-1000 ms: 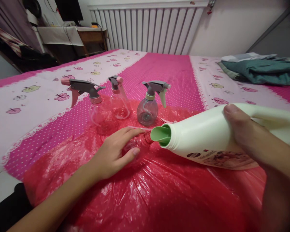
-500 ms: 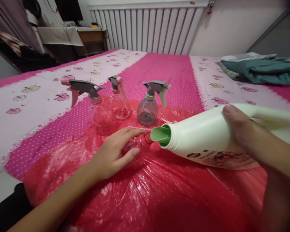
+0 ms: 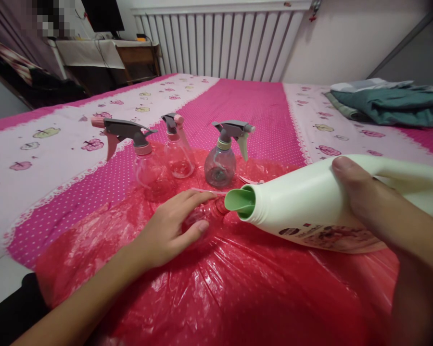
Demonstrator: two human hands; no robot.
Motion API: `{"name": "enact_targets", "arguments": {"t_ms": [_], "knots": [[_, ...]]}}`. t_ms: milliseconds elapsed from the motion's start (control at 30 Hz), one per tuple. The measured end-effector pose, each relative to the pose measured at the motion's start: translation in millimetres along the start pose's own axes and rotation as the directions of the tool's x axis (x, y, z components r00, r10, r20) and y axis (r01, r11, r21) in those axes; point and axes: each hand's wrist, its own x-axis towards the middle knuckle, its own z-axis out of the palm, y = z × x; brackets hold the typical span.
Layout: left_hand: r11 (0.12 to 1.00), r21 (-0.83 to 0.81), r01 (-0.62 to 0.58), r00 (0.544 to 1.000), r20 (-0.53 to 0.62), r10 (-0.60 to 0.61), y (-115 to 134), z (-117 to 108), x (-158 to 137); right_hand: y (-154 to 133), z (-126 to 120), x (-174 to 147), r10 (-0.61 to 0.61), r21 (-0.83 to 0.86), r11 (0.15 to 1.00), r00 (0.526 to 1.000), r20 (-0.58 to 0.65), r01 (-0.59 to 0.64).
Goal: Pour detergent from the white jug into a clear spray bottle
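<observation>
My left hand (image 3: 176, 228) is closed round a clear spray bottle body (image 3: 211, 214) that has no spray head on it. This bottle is tilted, its neck toward the right. In my right hand (image 3: 368, 197) is a large pale-green detergent jug (image 3: 303, 197), tipped nearly level. The jug's green pouring spout (image 3: 240, 199) meets the mouth of the clear bottle; I cannot make out any liquid between them. Behind my left hand stand a pink-trigger spray bottle (image 3: 153, 173), a second pink one (image 3: 178, 154) and a grey-blue spray bottle (image 3: 220, 163), all upright with their heads on.
Red plastic sheeting (image 3: 216, 293) lies under the bottles on a pink patterned bedspread (image 3: 252, 110). A small pink part (image 3: 250, 180) rests beside the jug's mouth. Folded dark green cloth (image 3: 393, 103) lies at the right. A radiator (image 3: 220, 45) and a desk (image 3: 137, 57) stand beyond the bed.
</observation>
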Motion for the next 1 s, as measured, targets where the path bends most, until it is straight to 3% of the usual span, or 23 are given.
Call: {"name": "enact_targets", "arguments": {"t_ms": [300,467,833,1000], "knots": [[1.000,0.001,0.001,1.000,-0.008,-0.001,1,1,1,7,-10,4,-0.123,-0.104,0.984,0.979,0.162,0.141],[1.000,0.002,0.000,1.000,-0.006,0.000,2,0,1,7,-11,4,-0.185,-0.126,0.970,0.966,0.181,0.209],[1.000,-0.005,0.008,1.000,0.001,-0.008,2,0,1,6,-7,3,-0.131,-0.043,0.990,0.982,0.132,0.138],[1.000,-0.006,0.002,1.000,0.002,-0.002,2,0,1,12,-14,8,-0.238,-0.162,0.945,0.939,0.247,0.283]]}}
